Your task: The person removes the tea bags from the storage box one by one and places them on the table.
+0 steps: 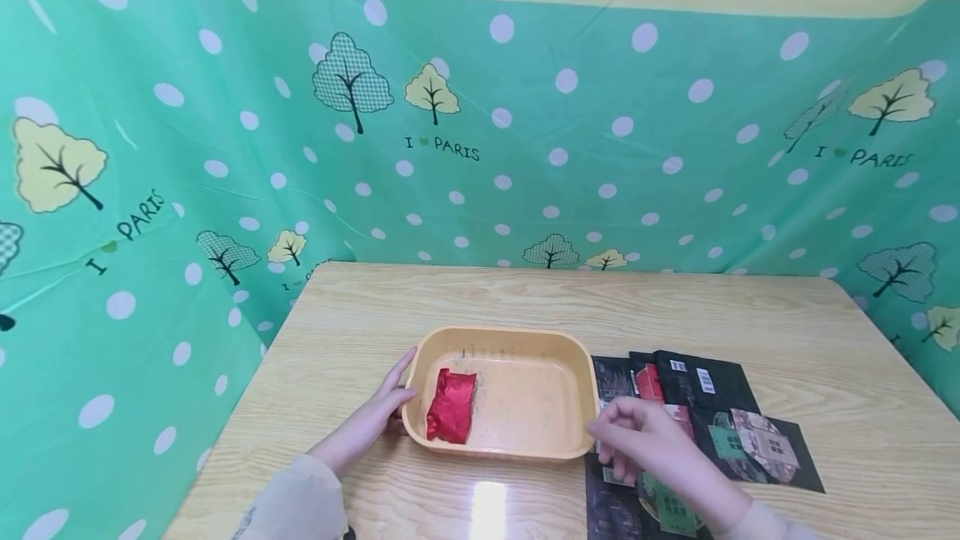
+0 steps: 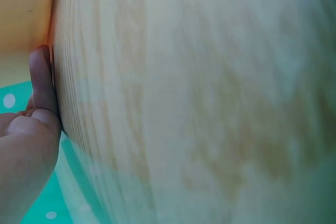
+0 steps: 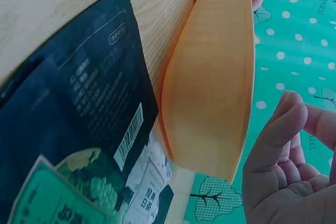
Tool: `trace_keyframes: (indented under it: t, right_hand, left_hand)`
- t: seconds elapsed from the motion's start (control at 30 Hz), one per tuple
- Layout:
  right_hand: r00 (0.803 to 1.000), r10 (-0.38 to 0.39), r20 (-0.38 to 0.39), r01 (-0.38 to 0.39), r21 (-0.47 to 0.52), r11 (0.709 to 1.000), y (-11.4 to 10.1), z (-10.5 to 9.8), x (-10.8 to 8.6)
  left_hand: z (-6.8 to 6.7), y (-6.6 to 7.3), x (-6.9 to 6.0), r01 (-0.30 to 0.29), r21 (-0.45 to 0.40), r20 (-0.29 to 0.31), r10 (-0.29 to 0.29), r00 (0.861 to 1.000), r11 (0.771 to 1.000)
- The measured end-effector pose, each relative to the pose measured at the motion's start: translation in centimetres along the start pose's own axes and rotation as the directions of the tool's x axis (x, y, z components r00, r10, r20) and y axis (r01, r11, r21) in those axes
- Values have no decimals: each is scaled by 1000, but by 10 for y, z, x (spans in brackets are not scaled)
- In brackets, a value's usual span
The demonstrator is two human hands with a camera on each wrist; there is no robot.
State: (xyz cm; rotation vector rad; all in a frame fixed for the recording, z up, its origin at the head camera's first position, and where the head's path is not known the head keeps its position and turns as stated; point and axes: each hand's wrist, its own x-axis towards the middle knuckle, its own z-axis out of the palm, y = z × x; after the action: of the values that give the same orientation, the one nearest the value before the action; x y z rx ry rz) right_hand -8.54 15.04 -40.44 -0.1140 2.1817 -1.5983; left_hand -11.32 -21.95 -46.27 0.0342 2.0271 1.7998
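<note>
A shallow orange-yellow plastic basin [image 1: 525,452] stands on the table, with a crinkled red foil packet [image 1: 452,407] lying in its left end. My left hand [image 1: 378,407] touches the basin's left outer wall, fingers extended along it and thumb at the rim. In the left wrist view a straight finger [image 2: 42,77] lies low beside the basin. My right hand [image 1: 641,440] is by the basin's right end, above the dark pouches. In the right wrist view its thumb and index tip come together with no object visible between them, and its other fingers curl inward.
Several flat black pouches [image 1: 720,386] with printed labels and barcodes overlap to the right of the basin. One dark pouch [image 3: 100,77] with a green label lies nearest the right wrist. Green dotted cloth [image 1: 480,132] hangs behind and left of the wood-grain table [image 1: 375,298].
</note>
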Motion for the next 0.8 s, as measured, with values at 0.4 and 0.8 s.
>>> trace_keyframes:
  t: [0.4,0.8]
  right_hand:
    - [1000,3,8,-3,-1,1000,-15,15,17]
    - [998,-36,44,34,45,998,-28,35,29]
  left_hand:
    - [-1,0,0,-9,-2,1,9,1000,1000]
    - [-2,1,1,-12,-10,4,12,1000,1000]
